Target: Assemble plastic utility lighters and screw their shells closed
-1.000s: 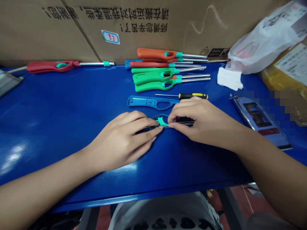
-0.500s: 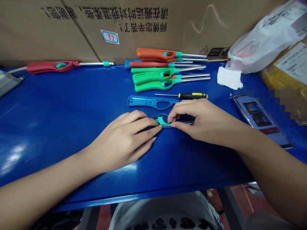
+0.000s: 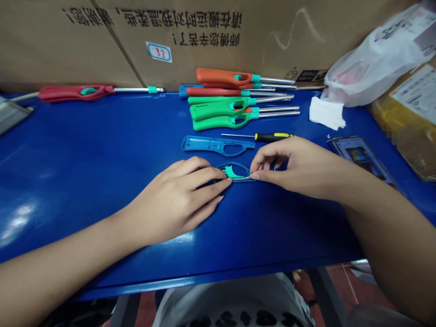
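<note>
Below the middle of the head view lies an opened half of a blue lighter casing (image 3: pixel 241 164), with a teal trigger (image 3: pixel 232 172) set in it. My left hand (image 3: pixel 182 197) covers its left end, thumb and forefinger closed on the casing beside the trigger. At the right end of the trigger loop, my right hand (image 3: pixel 293 168) pinches a thin pale strand (image 3: pixel 245 177), a wire or fine tube, between thumb and forefinger. Just behind is the other blue casing half (image 3: pixel 200 144), lying hollow side up. The casing's far right end is hidden by my right hand.
A black and yellow screwdriver (image 3: pixel 267 136) lies behind my right hand. Several assembled lighters (image 3: pixel 221 111) are heaped farther back, and a red lighter (image 3: pixel 75 93) lies left. A phone (image 3: pixel 364 156), white tissue (image 3: pixel 327 112), plastic bag (image 3: pixel 374 63) and carton (image 3: pixel 190 45) border the blue table (image 3: pixel 102 145).
My right hand has slid right along the casing, uncovering more of the trigger loop and the thin strand. My left hand stays in place. The view has shifted slightly.
</note>
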Action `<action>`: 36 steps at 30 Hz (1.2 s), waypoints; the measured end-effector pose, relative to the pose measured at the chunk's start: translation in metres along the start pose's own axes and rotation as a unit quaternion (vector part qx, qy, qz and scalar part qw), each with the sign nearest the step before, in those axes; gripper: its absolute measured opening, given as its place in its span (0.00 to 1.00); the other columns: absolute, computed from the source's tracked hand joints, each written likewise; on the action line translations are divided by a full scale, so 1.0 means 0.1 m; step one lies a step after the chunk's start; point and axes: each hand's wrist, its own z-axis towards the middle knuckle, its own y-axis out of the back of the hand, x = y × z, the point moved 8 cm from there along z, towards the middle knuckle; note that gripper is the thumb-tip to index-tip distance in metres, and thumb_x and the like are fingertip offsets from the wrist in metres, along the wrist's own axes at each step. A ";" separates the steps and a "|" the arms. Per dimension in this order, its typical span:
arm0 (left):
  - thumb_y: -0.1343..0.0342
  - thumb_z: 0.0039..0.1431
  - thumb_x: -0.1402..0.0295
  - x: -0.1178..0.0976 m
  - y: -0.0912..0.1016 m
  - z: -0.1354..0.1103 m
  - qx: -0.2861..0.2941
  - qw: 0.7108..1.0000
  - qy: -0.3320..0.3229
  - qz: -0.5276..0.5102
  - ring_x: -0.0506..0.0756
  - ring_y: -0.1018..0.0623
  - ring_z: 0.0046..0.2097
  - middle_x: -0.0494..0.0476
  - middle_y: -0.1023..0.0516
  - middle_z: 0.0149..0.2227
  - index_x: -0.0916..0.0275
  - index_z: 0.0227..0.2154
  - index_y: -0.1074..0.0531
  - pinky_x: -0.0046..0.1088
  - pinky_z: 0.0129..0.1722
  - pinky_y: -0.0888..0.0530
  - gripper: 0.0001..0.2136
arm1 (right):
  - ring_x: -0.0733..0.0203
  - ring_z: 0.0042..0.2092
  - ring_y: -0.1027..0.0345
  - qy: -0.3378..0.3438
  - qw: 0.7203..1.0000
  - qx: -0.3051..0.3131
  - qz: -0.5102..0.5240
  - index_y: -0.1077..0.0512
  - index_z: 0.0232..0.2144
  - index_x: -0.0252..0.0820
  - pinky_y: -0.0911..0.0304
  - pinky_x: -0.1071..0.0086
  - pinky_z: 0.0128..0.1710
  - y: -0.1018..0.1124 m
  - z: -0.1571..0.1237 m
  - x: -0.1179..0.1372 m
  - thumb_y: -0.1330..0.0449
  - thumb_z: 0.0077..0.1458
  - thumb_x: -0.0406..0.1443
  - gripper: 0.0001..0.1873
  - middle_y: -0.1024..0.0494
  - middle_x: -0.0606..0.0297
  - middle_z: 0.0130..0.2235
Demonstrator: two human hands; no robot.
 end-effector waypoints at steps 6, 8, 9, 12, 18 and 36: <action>0.43 0.69 0.70 0.00 0.00 -0.01 -0.002 1.000 -0.004 -0.002 0.63 0.23 0.52 0.62 0.19 0.53 0.65 0.57 0.25 0.46 0.52 0.24 0.16 | 0.63 0.29 0.31 -0.027 1.000 -0.010 0.006 0.21 0.25 0.44 0.39 0.68 0.27 0.03 0.02 -0.08 0.31 0.50 0.37 0.04 0.20 0.68 0.26; 0.43 0.69 0.70 -0.01 0.00 -0.01 -0.002 1.000 -0.005 -0.003 0.63 0.23 0.52 0.62 0.19 0.53 0.65 0.57 0.25 0.46 0.52 0.24 0.16 | 0.63 0.29 0.31 -0.020 1.000 -0.006 0.004 0.21 0.24 0.45 0.40 0.68 0.27 0.02 0.02 -0.09 0.32 0.50 0.37 0.04 0.20 0.68 0.25; 0.43 0.69 0.70 -0.01 0.00 0.00 -0.002 1.000 -0.005 -0.002 0.63 0.23 0.52 0.61 0.19 0.53 0.65 0.57 0.25 0.46 0.52 0.24 0.16 | 0.63 0.29 0.32 -0.014 1.000 -0.008 0.005 0.21 0.24 0.45 0.40 0.68 0.27 0.02 0.02 -0.09 0.32 0.50 0.37 0.05 0.20 0.69 0.25; 0.43 0.69 0.71 -0.01 0.00 0.00 -0.002 1.000 -0.004 -0.002 0.63 0.23 0.52 0.61 0.19 0.53 0.65 0.57 0.25 0.46 0.52 0.24 0.16 | 0.64 0.27 0.33 -0.009 1.000 -0.009 0.020 0.24 0.23 0.44 0.40 0.69 0.26 -0.01 0.03 -0.08 0.32 0.49 0.36 0.06 0.23 0.69 0.24; 0.43 0.69 0.71 -0.02 0.01 0.00 0.001 1.000 -0.004 -0.004 0.63 0.24 0.52 0.62 0.19 0.53 0.65 0.57 0.25 0.45 0.52 0.24 0.16 | 0.64 0.29 0.32 0.001 0.999 0.003 0.039 0.25 0.29 0.43 0.37 0.70 0.29 0.00 0.01 -0.05 0.34 0.51 0.34 0.03 0.24 0.69 0.27; 0.45 0.70 0.71 -0.03 0.01 0.00 0.002 1.000 -0.011 -0.004 0.62 0.23 0.53 0.63 0.19 0.53 0.63 0.57 0.25 0.44 0.53 0.23 0.16 | 0.66 0.26 0.38 0.004 0.998 0.030 -0.049 0.23 0.25 0.44 0.43 0.73 0.24 0.01 0.03 -0.10 0.35 0.54 0.39 0.07 0.29 0.71 0.23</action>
